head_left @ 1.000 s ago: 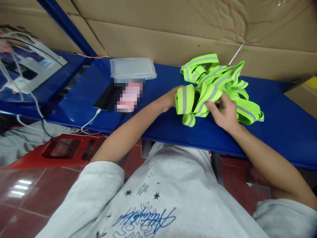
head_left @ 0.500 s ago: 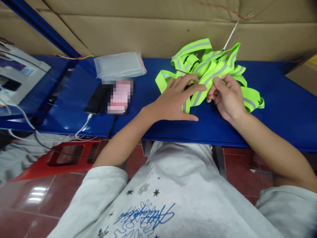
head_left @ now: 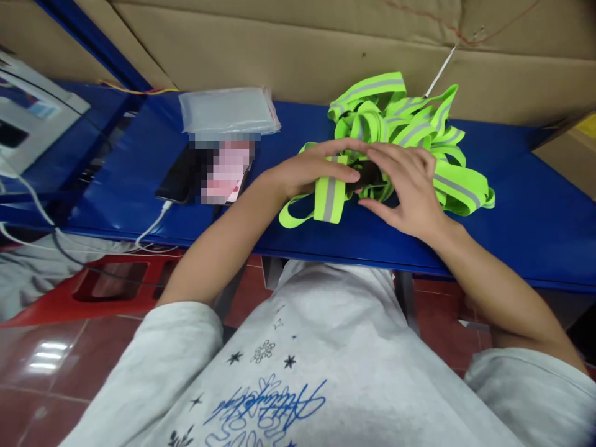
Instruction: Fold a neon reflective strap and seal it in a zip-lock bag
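A heap of neon yellow-green straps (head_left: 410,127) with a grey reflective stripe lies on the blue table. At its front edge my left hand (head_left: 321,167) grips a black plastic buckle (head_left: 369,176), thumb on top and fingers curled behind. A strap loop (head_left: 329,202) hangs from that hand toward the table's front. My right hand (head_left: 412,189) arches over the buckle's right side. Its fingertips reach the buckle's far edge, close to my left fingertips, while its thumb stays spread apart below. The fingers partly cover the buckle.
Left of the straps lie clear plastic bags (head_left: 228,110), a black phone (head_left: 179,177) on a white cable and a blurred-out phone (head_left: 228,171). A white machine (head_left: 41,112) stands far left. Cardboard (head_left: 288,49) backs the table (head_left: 516,211); a red stool (head_left: 112,285) is below left.
My right hand has turned over and moved left to the buckle. The left hand has closed on the buckle, now visible, and a strap loop has come forward. The view has shifted slightly.
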`<state>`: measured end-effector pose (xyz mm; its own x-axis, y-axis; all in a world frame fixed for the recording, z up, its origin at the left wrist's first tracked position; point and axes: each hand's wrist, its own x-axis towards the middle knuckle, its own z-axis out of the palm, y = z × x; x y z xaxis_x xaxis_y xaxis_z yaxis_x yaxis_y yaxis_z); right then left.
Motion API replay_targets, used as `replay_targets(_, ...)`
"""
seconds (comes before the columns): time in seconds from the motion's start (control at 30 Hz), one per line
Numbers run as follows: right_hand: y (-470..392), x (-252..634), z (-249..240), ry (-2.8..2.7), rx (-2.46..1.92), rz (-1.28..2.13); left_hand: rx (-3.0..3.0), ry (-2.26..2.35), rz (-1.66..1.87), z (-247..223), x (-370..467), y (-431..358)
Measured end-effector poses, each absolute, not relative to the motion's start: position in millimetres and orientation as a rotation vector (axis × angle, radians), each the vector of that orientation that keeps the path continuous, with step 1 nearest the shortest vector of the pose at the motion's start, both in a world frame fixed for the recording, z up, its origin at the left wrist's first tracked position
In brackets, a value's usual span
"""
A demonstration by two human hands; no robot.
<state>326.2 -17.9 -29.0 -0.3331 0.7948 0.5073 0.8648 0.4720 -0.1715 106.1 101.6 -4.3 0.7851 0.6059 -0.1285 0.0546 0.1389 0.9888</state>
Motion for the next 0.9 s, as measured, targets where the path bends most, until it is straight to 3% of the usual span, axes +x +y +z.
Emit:
replay_targets(0.43, -20, 328, -36, -2.034, -1.516, -0.172, 2.250, 0.558, 0.758, 7, 106, 75)
replay_targets(0.9, -24, 327, -36, -2.061, -1.593, -0.222, 2.247, 0.573, 0.737, -4, 114, 75)
